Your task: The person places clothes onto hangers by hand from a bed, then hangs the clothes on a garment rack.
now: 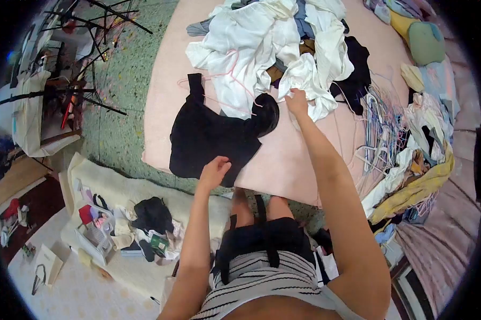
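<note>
A black garment (208, 138) lies on the pink bed (288, 165), with a pink hanger (231, 74) at its top edge. My left hand (216, 172) is over the lower right part of this garment, its fingers curled together; whether they grip any cloth is hidden. Farther up and to the right, my right hand (296, 101) is closed on the edge of a white garment (300, 77), which belongs to a heap of white clothes (240, 32).
Many hangers (382, 128) lie tangled on the right, beside piled clothes (424, 181). A second black garment (358, 69) is near them. At the lower left, a cream sofa (128, 184) holds clothes and a white basket (96, 242). Black metal stands (93, 48) are at the upper left.
</note>
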A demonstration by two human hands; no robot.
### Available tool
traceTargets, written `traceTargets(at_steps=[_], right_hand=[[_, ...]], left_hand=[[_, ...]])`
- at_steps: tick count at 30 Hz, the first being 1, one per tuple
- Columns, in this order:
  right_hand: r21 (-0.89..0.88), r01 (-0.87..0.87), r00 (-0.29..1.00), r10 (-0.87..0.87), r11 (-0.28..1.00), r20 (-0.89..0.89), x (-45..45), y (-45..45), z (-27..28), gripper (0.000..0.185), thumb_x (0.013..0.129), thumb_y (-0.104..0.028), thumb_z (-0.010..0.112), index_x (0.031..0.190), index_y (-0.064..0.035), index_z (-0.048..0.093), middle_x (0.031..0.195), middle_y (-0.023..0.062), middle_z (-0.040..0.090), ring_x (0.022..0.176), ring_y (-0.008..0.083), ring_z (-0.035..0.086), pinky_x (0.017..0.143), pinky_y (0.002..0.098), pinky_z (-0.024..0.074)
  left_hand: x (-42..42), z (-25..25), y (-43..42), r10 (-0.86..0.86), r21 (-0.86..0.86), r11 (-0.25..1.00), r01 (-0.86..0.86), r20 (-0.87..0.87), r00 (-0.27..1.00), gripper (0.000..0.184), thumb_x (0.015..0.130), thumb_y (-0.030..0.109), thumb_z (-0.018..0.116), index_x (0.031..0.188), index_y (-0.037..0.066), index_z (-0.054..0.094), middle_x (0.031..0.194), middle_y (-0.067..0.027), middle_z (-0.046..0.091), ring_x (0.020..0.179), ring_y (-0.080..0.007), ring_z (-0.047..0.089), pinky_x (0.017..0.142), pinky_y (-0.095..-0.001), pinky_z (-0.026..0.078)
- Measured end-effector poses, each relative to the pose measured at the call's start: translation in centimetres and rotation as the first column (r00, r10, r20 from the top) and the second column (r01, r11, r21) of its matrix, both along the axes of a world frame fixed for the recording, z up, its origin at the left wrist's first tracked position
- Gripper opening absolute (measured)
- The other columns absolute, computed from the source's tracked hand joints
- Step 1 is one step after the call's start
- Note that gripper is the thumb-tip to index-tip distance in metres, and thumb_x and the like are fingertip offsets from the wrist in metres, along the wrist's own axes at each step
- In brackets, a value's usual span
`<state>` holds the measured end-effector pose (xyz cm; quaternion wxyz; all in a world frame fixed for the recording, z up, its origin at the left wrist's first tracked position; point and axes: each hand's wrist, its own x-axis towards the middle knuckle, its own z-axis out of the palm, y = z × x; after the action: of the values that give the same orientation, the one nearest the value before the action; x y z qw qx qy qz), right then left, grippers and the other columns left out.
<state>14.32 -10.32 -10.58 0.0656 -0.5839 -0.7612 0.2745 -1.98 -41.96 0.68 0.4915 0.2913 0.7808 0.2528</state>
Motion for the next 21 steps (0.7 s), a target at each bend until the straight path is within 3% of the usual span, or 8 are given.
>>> traceTargets(at_steps=[4,6,8,12,13,14,16,21], right_hand=[[0.000,-0.049,0.980,0.048,0.999,-0.195,-2.2,3.8,1.2,0.038,0.072,-0.022,0.064,0.105,-0.0053,0.058,0.103,0.0210,0.053,0.101,0.0341,0.051,0.087,0.0390,0.0408],[-0.007,-0.132,0.893,0.116,0.991,-0.435,-5.3,5.0,2.2,0.037,0.072,-0.022,0.064,0.105,-0.0062,0.060,0.108,0.0204,0.053,0.105,0.0330,0.049,0.088,0.0385,0.0401],[0.404,-0.056,0.930,0.195,0.913,-0.311,-8.5,6.4,3.0,0.038,0.073,-0.022,0.064,0.108,-0.0076,0.060,0.111,0.0181,0.054,0.106,0.0293,0.049,0.088,0.0378,0.0396],[0.341,-0.100,0.853,0.257,0.935,-0.454,-13.1,10.2,3.9,0.039,0.074,-0.024,0.064,0.109,-0.0081,0.060,0.114,0.0121,0.054,0.108,0.0230,0.048,0.088,0.0352,0.0391],[-0.218,-0.157,0.789,-0.010,0.963,-0.614,-13.6,11.3,4.5,0.039,0.076,-0.026,0.064,0.110,-0.0090,0.060,0.115,0.0091,0.055,0.109,0.0203,0.048,0.087,0.0335,0.0390],[-0.691,-0.260,0.741,-0.320,0.674,-0.590,-13.9,11.9,5.0,0.039,0.077,-0.027,0.064,0.111,-0.0099,0.060,0.115,0.0061,0.055,0.109,0.0177,0.048,0.087,0.0318,0.0389],[-0.633,-0.339,0.639,-0.324,0.696,-0.698,-12.9,12.9,6.3,0.038,0.081,-0.026,0.061,0.115,-0.0086,0.057,0.115,0.0020,0.055,0.109,0.0148,0.049,0.085,0.0281,0.0391],[-0.553,-0.412,0.118,-0.559,0.724,-0.820,-7.3,18.0,11.0,0.033,0.087,-0.011,0.052,0.114,0.0074,0.050,0.115,0.0131,0.053,0.107,0.0208,0.050,0.097,0.0304,0.0368]], left_hand=[[2.4,-0.3,1.8,-0.017,-0.011,1.000,0.016,-0.038,0.999,0.032,0.083,0.025,0.059,0.105,0.002,0.058,0.092,-0.0115,0.065,0.082,-0.0203,0.063,0.073,-0.0296,0.048],[3.3,-0.4,3.1,0.011,-0.013,1.000,-0.011,-0.003,1.000,0.031,0.084,0.024,0.059,0.106,0.002,0.057,0.094,-0.0117,0.064,0.084,-0.0201,0.062,0.074,-0.0293,0.048],[4.0,0.3,4.7,0.050,-0.006,0.999,-0.049,0.078,0.996,0.031,0.084,0.023,0.058,0.107,0.002,0.057,0.096,-0.0121,0.064,0.085,-0.0199,0.062,0.075,-0.0289,0.047],[4.6,0.7,6.7,0.055,0.016,0.998,-0.056,0.060,0.997,0.031,0.084,0.023,0.058,0.107,0.002,0.056,0.095,-0.0123,0.064,0.084,-0.0195,0.062,0.075,-0.0285,0.047],[4.6,0.6,7.0,0.051,0.021,0.998,-0.052,0.053,0.997,0.031,0.084,0.022,0.058,0.107,0.002,0.057,0.096,-0.0124,0.064,0.083,-0.0192,0.062,0.074,-0.0287,0.047],[4.5,0.6,7.1,0.055,0.023,0.998,-0.057,0.048,0.997,0.031,0.084,0.022,0.058,0.107,0.002,0.057,0.096,-0.0124,0.064,0.083,-0.0192,0.062,0.074,-0.0287,0.047],[4.3,0.9,7.3,0.060,0.041,0.997,-0.061,0.037,0.998,0.030,0.084,0.022,0.058,0.106,0.001,0.057,0.094,-0.0121,0.064,0.082,-0.0190,0.062,0.073,-0.0289,0.048],[3.2,2.2,8.0,0.019,0.062,0.998,-0.017,-0.023,1.000,0.031,0.083,0.023,0.058,0.105,0.002,0.057,0.093,-0.0133,0.064,0.083,-0.0222,0.062,0.074,-0.0307,0.048]])
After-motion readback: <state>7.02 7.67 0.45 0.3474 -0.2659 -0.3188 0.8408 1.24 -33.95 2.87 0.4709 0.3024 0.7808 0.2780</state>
